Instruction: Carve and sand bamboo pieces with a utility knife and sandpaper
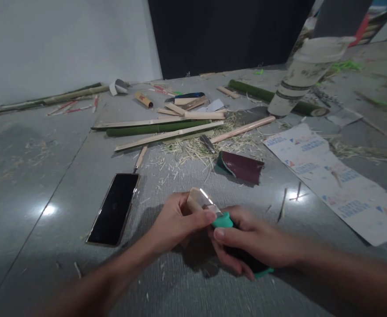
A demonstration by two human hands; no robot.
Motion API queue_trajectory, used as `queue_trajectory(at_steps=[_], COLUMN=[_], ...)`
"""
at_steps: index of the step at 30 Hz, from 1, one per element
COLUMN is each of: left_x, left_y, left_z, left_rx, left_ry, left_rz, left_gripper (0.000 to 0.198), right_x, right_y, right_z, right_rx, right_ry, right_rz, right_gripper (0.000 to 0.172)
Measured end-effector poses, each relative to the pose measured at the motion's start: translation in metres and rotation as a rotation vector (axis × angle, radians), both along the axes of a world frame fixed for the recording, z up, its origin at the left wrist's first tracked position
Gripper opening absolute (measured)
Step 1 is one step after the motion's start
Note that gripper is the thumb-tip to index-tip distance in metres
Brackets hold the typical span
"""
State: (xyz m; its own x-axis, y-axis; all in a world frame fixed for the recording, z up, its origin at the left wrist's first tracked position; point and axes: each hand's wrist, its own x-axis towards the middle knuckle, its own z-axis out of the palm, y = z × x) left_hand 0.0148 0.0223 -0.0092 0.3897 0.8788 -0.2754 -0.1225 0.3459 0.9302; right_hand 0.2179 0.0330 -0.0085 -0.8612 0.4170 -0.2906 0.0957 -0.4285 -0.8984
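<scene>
The left hand point(176, 222) is pinched on a pale bamboo piece point(192, 201), above the near part of the floor point(167, 290); the right hand point(256, 241) is wrapped around a teal-handled knife point(222, 220), its blade alongside the bamboo. The left thumb point(200, 219) sits close by, so a skidding blade could cut it. Beyond lie sandpaper point(246, 168), a hammer point(243, 130), then bamboo strips point(176, 134) toward the floor's far edge.

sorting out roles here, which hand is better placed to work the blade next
Right, most likely: the right hand grips the teal and black handle, with the blade extending from it. The left hand holds the pale piece beside the blade, so it looks better placed to steady.
</scene>
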Motion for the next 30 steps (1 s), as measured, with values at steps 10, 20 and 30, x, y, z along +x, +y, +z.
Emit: queue_trajectory(at_steps=[10, 20, 30], left_x=[-0.006, 0.007, 0.004], left_y=[0.004, -0.009, -0.007], left_z=[-0.001, -0.006, -0.008], left_rx=[0.014, 0.027, -0.038], left_ry=[0.052, -0.042, -0.033], left_rz=[-0.102, 0.119, 0.065], left_gripper=[0.058, 0.049, 0.051], right_x=[0.004, -0.004, 0.003], right_y=[0.003, -0.007, 0.002], right_z=[-0.008, -0.013, -0.006], right_rx=[-0.068, 0.082, 0.023], right_ry=[0.103, 0.082, 0.035], right_rz=[0.052, -0.226, -0.013], right_gripper=[0.061, 0.048, 0.057])
